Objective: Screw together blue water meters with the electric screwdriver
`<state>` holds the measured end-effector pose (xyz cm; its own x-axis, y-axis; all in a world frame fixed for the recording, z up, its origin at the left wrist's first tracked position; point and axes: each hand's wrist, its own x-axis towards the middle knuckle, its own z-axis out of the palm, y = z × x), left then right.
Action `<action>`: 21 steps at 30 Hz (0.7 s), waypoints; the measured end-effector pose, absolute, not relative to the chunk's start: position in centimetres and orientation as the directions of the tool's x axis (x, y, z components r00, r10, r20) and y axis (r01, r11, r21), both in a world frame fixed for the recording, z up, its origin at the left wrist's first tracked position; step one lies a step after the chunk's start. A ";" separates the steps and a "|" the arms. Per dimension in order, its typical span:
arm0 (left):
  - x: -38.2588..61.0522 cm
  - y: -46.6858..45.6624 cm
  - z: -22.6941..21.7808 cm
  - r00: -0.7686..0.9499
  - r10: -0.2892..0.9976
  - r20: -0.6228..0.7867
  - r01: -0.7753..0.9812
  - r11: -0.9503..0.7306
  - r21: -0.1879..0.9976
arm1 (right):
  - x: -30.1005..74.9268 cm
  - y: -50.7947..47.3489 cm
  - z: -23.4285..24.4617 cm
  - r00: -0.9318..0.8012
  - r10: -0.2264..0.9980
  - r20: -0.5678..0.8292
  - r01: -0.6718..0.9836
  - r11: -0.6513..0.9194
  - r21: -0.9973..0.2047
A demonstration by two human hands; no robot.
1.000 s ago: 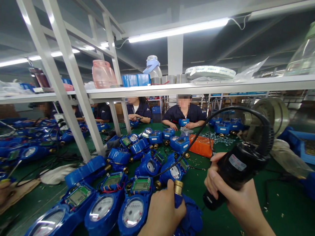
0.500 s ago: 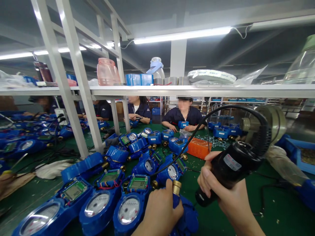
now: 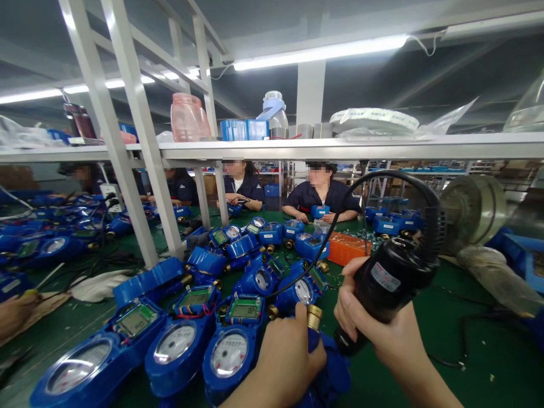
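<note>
The left hand (image 3: 289, 362) is closed around a blue water meter (image 3: 327, 368), held at the near edge of the green bench (image 3: 476, 345). The right hand (image 3: 382, 334) grips a black corded heat gun (image 3: 391, 280) above the bench.

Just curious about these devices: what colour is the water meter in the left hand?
Blue, with a brass end; the water meter shows best in the head view.
</note>
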<state>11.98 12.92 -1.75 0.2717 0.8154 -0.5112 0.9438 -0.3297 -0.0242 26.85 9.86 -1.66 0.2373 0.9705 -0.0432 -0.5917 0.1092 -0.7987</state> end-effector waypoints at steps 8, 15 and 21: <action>11.7 12.7 -1.7 0.319 0.821 -0.474 0.932 -0.363 -0.001 | 26.8 10.2 -1.8 0.281 0.960 -0.018 -0.611 0.164 -0.774; 11.5 12.9 -1.8 0.330 0.821 -0.466 0.929 -0.371 0.006 | 26.5 10.4 -1.6 0.346 0.937 -0.050 -0.595 0.178 -0.784; 11.4 12.9 -1.6 0.347 0.821 -0.453 0.927 -0.375 0.032 | 26.4 10.3 -1.5 0.332 0.942 -0.053 -0.600 0.168 -0.782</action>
<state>11.44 12.91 -1.65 0.3474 0.8211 -0.4530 0.9267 -0.3745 0.0318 26.37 10.31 -1.53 0.3324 0.9416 -0.0534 -0.6004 0.1677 -0.7819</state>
